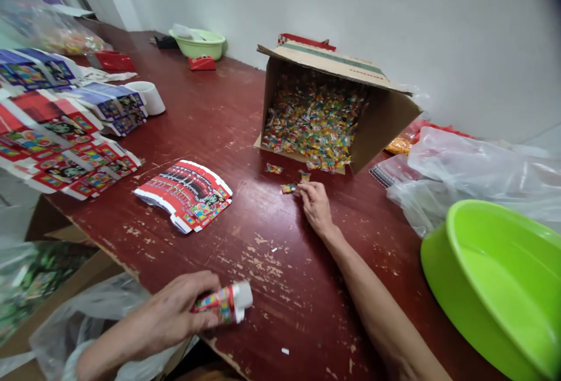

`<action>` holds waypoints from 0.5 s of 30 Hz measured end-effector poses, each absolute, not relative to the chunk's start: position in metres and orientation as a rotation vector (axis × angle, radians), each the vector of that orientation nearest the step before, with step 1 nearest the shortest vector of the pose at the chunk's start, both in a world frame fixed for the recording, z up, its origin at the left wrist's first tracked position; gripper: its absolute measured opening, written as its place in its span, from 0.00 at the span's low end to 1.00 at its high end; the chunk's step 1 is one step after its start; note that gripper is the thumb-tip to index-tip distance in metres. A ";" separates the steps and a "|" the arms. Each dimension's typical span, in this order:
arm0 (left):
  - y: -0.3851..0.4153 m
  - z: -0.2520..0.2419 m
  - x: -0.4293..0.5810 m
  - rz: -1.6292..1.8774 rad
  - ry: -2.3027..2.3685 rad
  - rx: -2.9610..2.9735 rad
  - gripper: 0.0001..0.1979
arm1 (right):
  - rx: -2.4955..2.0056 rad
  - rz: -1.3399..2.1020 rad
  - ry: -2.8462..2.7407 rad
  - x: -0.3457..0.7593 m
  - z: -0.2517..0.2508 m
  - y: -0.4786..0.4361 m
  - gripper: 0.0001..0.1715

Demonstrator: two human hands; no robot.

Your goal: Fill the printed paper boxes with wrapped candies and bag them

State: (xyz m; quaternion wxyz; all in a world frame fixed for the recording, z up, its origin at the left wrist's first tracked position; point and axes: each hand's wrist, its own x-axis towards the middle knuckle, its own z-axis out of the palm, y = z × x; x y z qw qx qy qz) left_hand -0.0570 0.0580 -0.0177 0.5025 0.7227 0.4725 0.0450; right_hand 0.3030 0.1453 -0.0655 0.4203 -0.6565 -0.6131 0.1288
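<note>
My left hand (175,311) grips a small printed red carton (225,302) near the table's front edge, its white end flap pointing right. My right hand (314,203) reaches across the dark red table (284,264), fingers curled onto a small wrapped candy (289,188) lying on the wood. Two more loose candies (274,168) lie close by. Just beyond stands a cardboard box (377,118) tipped on its side, full of many colourful wrapped candies (313,121). A fanned stack of flat red cartons (186,194) lies left of my right hand.
Piles of flat printed cartons (56,130) cover the table's left side, beside a white tape roll (149,96). A large green basin (499,287) and clear plastic bags (473,176) sit at right. A smaller green basin (199,44) and red tape dispensers (202,63) stand at the back.
</note>
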 end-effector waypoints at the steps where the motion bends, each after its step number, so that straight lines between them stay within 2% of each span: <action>1: 0.059 -0.011 -0.051 0.158 1.120 1.663 0.18 | -1.634 0.335 -1.479 0.302 -0.061 0.137 0.18; 5: 0.058 0.004 -0.022 0.382 1.003 1.180 0.23 | -1.464 0.692 -1.183 0.278 -0.028 0.097 0.24; 9: 0.047 0.007 0.001 0.473 0.887 1.015 0.23 | -1.225 1.117 -1.006 0.232 0.004 0.057 0.22; 15: 0.032 0.013 0.017 0.463 0.868 1.222 0.22 | -1.142 1.185 -1.222 0.203 0.007 0.039 0.14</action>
